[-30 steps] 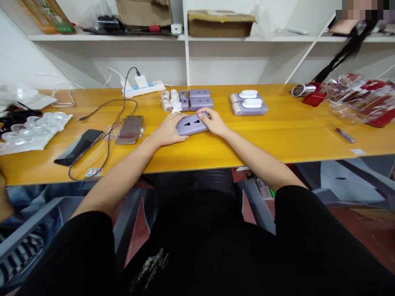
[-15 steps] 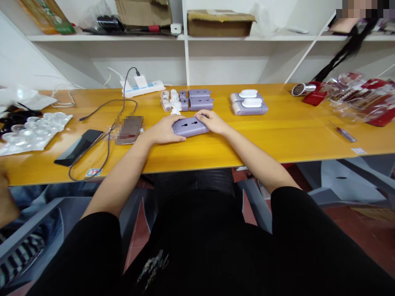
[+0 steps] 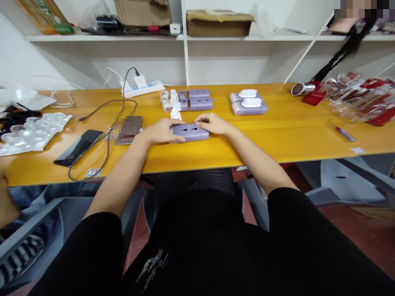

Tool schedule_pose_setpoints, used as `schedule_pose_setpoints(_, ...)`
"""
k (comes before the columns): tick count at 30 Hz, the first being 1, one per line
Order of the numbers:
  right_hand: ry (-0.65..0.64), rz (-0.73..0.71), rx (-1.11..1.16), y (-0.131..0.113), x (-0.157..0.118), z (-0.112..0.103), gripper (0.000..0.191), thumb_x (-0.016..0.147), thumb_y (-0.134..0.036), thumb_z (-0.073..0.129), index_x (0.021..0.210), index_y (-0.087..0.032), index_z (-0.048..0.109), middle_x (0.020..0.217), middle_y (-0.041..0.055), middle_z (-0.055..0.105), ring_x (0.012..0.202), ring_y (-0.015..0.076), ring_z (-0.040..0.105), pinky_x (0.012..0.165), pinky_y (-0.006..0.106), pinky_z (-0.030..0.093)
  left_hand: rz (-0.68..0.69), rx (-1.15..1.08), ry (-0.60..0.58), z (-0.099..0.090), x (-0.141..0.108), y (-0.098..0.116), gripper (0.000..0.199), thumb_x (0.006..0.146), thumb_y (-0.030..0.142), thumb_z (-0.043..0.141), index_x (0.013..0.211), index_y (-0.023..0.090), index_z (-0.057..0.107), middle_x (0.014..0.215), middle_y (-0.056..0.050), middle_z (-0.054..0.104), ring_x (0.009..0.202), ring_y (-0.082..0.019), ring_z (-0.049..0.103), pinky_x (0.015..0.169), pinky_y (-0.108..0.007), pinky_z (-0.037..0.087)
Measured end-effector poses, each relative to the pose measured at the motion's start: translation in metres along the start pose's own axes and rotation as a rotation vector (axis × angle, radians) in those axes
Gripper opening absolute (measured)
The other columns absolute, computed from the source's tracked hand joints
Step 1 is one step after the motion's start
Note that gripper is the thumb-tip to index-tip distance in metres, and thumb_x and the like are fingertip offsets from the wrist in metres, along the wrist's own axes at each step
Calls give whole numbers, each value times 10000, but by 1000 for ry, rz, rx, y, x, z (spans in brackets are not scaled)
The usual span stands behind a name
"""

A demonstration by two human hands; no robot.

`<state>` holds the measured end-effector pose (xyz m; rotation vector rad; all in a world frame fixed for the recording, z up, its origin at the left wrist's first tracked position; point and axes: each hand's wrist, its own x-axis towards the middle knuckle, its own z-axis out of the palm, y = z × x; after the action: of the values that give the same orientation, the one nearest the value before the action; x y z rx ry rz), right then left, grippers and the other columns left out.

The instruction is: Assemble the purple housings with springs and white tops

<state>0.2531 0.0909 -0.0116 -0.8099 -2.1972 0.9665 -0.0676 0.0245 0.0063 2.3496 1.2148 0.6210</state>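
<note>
A purple plastic case (image 3: 191, 134) with two dark slots in its top lies on the yellow table near the front edge. My left hand (image 3: 165, 130) grips its left end, thumb on the near side and fingers behind. At the far right corner, my right hand (image 3: 211, 124) touches it with bent fingers. Behind it lie more purple housings (image 3: 200, 103) and small white parts (image 3: 175, 98), one white piece (image 3: 175, 114) close to my left fingers. To the right, two purple units with white tops (image 3: 250, 107) sit side by side.
A phone (image 3: 78, 147), a blurred-out flat item (image 3: 131, 129) and a dark cable (image 3: 108, 158) lie left. A power strip (image 3: 145, 87) stands at the back. On the right are a screwdriver (image 3: 344, 133) and bagged red items (image 3: 364, 98). A person's arm (image 3: 6, 201) shows far left.
The purple case has turned level and shifted slightly nearer me. My left hand has slid a little left, and the right fingers have moved to the case's far corner.
</note>
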Motion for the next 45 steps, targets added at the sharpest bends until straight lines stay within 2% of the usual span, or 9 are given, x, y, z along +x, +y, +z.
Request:
schedule_pose_setpoints(4, -52, -5, 23, 0, -1, -1, 283, 952, -487, 902, 1048, -221, 904, 1093, 88, 943, 1020, 272, 822, 1045, 462, 671, -27, -43, 267, 1, 7, -10, 730, 1041, 923, 682, 1131, 228, 885, 1105, -124, 899, 1016, -325, 822, 1042, -488, 664)
schedule_pose_setpoints(7, -96, -17, 33, -1, -3, -2, 313, 933, -513, 924, 1036, -218, 905, 1072, 81, 941, 1005, 260, 814, 1012, 429, 658, -45, -48, 459, 9, 18, -27, 689, 1109, 842, 626, 1254, 213, 868, 1236, -142, 858, 1145, -323, 788, 1109, -481, 639)
schedule_pose_setpoints(11, -106, -36, 27, -2, -2, -1, 397, 993, -606, 882, 1019, -210, 895, 1007, 65, 915, 944, 242, 771, 924, 382, 621, -90, -80, 400, 18, 28, -47, 572, 1124, 724, 648, 1246, 221, 891, 1358, -153, 789, 1397, -370, 724, 1358, -586, 519)
schedule_pose_setpoints(15, -29, -35, -27, 2, 1, 2, 415, 1039, -613, 827, 991, -201, 854, 889, 36, 834, 854, 218, 696, 820, 346, 562, -200, -177, 336, 19, 27, -46, 336, 943, 538, 894, 1016, 220, 813, 1076, -92, 794, 1093, -321, 763, 1125, -534, 643)
schedule_pose_setpoints(21, 106, -78, -68, 12, 4, 3, 346, 1024, -517, 819, 1171, -207, 853, 1141, 105, 896, 1054, 285, 781, 1058, 469, 635, -137, -341, 416, 18, 24, -35, 331, 781, 299, 927, 1043, 235, 735, 1051, -66, 829, 974, -263, 793, 941, -417, 655)
schedule_pose_setpoints(30, 106, -148, 138, 11, 8, 15, 775, 952, -840, 919, 1392, -220, 771, 1289, 122, 859, 1106, 265, 779, 1038, 433, 662, 76, -427, 673, 24, 33, -30, 468, 889, 560, 963, 1134, 246, 717, 1080, -64, 797, 944, -202, 770, 783, -295, 608)
schedule_pose_setpoints(35, 27, -121, 333, -3, 7, 20, 787, 902, -888, 973, 1272, -216, 796, 986, 26, 826, 917, 199, 743, 870, 326, 625, 107, -452, 532, 33, 31, -17, 524, 917, 698, 976, 1033, 233, 765, 1057, -62, 826, 826, -186, 743, 725, -300, 592)
schedule_pose_setpoints(39, -57, -99, 371, -10, 3, 14, 693, 890, -798, 1030, 1167, -197, 825, 982, 27, 841, 898, 174, 734, 837, 295, 604, 103, -537, 366, 33, 26, -14, 604, 907, 783, 1004, 1084, 241, 803, 961, -49, 809, 740, -176, 721, 662, -286, 544)
schedule_pose_setpoints(45, -195, -188, 382, -13, -1, 5, 616, 850, -634, 1109, 1176, -201, 816, 1087, 29, 865, 966, 160, 748, 878, 276, 608, 189, -554, 28, 18, 15, -13, 929, 752, 732, 1143, 1478, 279, 783, 1394, -136, 842, 1171, -283, 844, 966, -388, 696)
